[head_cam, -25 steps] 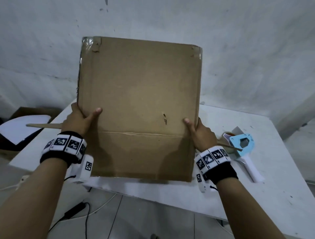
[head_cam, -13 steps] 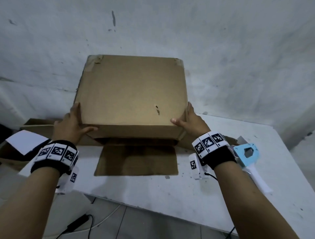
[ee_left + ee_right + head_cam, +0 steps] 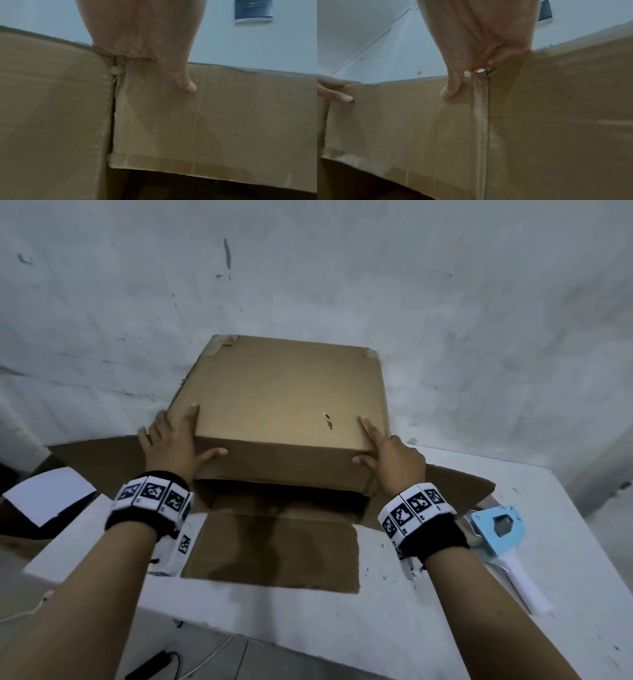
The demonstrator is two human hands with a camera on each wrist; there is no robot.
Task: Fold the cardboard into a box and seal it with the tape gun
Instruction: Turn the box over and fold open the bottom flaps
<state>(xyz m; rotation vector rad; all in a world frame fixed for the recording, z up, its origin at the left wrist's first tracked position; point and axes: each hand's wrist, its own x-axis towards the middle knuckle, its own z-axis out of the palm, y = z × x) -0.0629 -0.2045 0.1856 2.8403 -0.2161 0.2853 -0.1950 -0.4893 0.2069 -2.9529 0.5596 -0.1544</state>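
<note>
A brown cardboard box [image 3: 284, 392] lies on its side on the white table [image 3: 342, 628], its open end facing me. Its top flap [image 3: 223, 121] hangs down over the opening. The bottom flap [image 3: 274, 549] lies flat toward me, and the side flaps [image 3: 455, 487] spread left and right. My left hand [image 3: 191, 436] rests over the near left corner, fingers straight on top and thumb [image 3: 190, 86] on the hanging flap. My right hand [image 3: 371, 443] lies over the near right corner the same way, thumb [image 3: 450, 92] on that flap. The blue and white tape gun [image 3: 500, 529] lies right of my right wrist.
A white sheet [image 3: 48, 494] lies on dark material past the table's left edge. The wall stands close behind the box. Cables [image 3: 154, 669] run on the floor below the table's near edge. Bare table surface stretches to the right around the tape gun.
The cardboard went from upright in front of me to lying on its side as an opened box. My hands moved from its side edges up onto the near top corners.
</note>
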